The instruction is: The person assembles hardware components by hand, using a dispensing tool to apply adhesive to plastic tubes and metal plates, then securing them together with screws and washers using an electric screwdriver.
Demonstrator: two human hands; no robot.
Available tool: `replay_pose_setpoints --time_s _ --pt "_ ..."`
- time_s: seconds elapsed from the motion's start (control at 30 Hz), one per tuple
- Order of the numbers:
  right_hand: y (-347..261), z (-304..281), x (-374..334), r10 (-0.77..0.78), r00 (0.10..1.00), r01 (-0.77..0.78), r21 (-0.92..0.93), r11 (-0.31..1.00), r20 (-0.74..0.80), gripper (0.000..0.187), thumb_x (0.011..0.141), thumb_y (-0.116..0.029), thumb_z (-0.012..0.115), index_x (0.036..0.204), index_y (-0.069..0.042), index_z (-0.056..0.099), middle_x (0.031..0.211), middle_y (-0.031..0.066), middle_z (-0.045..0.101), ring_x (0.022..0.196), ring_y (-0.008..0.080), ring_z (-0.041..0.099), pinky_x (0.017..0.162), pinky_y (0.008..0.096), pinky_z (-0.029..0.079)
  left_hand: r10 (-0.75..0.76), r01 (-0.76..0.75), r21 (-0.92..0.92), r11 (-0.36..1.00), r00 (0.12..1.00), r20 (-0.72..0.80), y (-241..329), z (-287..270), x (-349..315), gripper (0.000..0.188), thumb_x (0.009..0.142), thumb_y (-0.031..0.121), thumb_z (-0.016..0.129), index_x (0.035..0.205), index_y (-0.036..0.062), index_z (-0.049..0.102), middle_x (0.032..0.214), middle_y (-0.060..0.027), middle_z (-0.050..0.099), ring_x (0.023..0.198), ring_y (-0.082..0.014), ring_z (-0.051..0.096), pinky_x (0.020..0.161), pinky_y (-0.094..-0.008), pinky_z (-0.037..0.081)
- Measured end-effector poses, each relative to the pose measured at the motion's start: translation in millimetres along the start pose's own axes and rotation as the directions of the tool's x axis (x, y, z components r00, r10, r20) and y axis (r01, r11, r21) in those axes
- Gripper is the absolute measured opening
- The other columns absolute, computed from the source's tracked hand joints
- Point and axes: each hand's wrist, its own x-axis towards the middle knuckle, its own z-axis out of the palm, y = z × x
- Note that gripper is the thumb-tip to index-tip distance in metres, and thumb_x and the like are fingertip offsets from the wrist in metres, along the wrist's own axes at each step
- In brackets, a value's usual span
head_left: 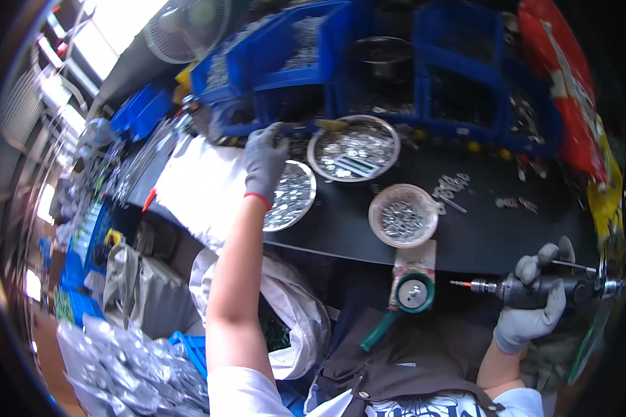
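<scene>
My left hand, in a grey glove with a red cuff edge, reaches over the left side of the bench beside a steel bowl of flat metal pieces. Its fingers are bent but apart, and I see nothing in them. On the right, my gloved right hand is wrapped round a dark power drill, its bit pointing left. Between the hands, a green round fixture with a handle sits at the bench edge, holding a round metal disc. Just behind it stands a pale bowl of small metal parts.
Blue bins line the back. A second steel bowl holds shiny pieces and a striped card. White cloth or plastic covers the left of the bench. Loose metal parts lie right of the pale bowl. An open white sack stands below.
</scene>
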Motion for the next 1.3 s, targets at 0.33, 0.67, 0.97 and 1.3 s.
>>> replay_pose_setpoints --time_s 0.33,0.67,0.97,1.3 --pt "1.4 -23.5 13.6 0.020 1.000 -0.020 -0.065 0.998 -0.002 0.066 0.083 -0.030 0.054 0.137 0.001 0.037 0.102 0.0113 0.054 0.070 0.0142 0.054 0.065 0.0286 0.043 0.455 -0.326 -0.319 0.890 0.689 0.565 178.3 16.0 -75.1 0.017 0.079 0.019 0.068 0.092 0.0075 0.071 0.088 -0.0113 0.063 0.082 -0.0274 0.063 0.075 -0.0373 0.050" --pt "-23.4 -27.3 10.4 -0.047 0.999 0.045 -0.073 0.996 -0.028 0.067 0.082 -0.032 0.056 0.138 0.001 0.038 0.099 0.0099 0.052 0.068 0.0132 0.054 0.065 0.0283 0.042 0.446 -0.390 -0.216 0.895 0.775 0.447 185.3 17.0 -103.1 0.013 0.079 0.013 0.065 0.091 0.0113 0.069 0.088 -0.0098 0.063 0.085 -0.0300 0.061 0.077 -0.0407 0.049" --pt "-49.5 12.0 15.3 0.004 0.979 -0.052 0.228 0.972 0.206 0.069 0.087 -0.023 0.056 0.142 0.007 0.027 0.094 0.0055 0.040 0.065 0.0099 0.041 0.063 0.0274 0.031 0.455 -0.046 -0.752 0.658 0.819 0.348 216.2 -79.2 -170.4 0.024 0.071 0.002 0.072 0.093 0.0096 0.068 0.088 -0.0091 0.063 0.080 -0.0274 0.061 0.072 -0.0356 0.049" --pt "-47.7 14.0 -7.2 0.014 0.966 -0.063 0.184 0.981 0.258 0.069 0.088 -0.025 0.055 0.143 0.007 0.027 0.097 0.0081 0.044 0.065 0.0101 0.042 0.063 0.0285 0.032 0.519 -0.118 -0.811 0.573 0.818 0.247 214.2 -94.3 -189.1 0.031 0.068 -0.007 0.071 0.094 0.0085 0.067 0.087 -0.0081 0.063 0.077 -0.0221 0.061 0.069 -0.0312 0.049"
